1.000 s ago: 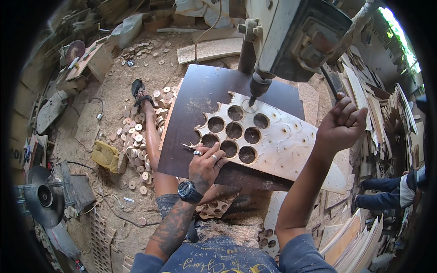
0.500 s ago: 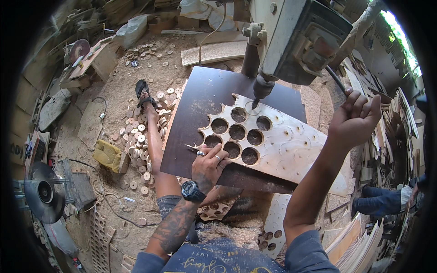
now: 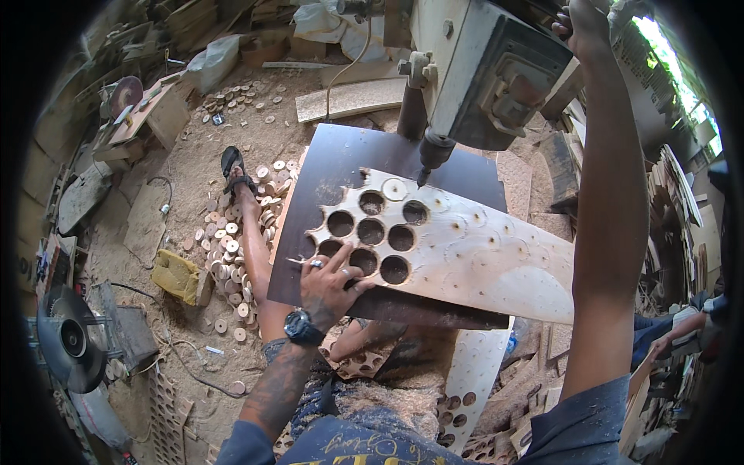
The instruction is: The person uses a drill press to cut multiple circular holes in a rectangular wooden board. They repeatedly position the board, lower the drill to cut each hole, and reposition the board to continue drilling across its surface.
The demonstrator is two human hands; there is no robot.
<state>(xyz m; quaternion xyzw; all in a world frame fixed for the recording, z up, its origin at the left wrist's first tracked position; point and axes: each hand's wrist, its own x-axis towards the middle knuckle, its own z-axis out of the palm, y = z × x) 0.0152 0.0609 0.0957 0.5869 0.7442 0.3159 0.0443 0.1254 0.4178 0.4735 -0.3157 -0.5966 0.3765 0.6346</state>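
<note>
My left hand (image 3: 329, 291) grips the near left edge of a pale plywood board (image 3: 465, 240), fingers spread over its punched holes. The board lies on the dark table (image 3: 325, 182) of a drill press (image 3: 457, 74). Several round holes show in it, and a ring-cut disc (image 3: 394, 189) still sits in place. The drill bit (image 3: 423, 177) hangs just right of that disc, seemingly clear of the wood. High at the upper right, my right hand (image 3: 585, 27) is closed around what seems to be the drill press lever, mostly hidden by the hand and the frame edge.
Loose wooden discs (image 3: 229, 248) lie heaped beside my left leg. A yellow foam block (image 3: 177, 277) and a large dark cutting disc (image 3: 71, 337) stand at the left. Punched offcut boards (image 3: 473, 372) lean below the table. At the far right, part of another person (image 3: 670, 333) shows.
My right hand has swung up and away from the table. The board has slid left under the bit with my left hand on it, so the cut ring now lies left of the bit.
</note>
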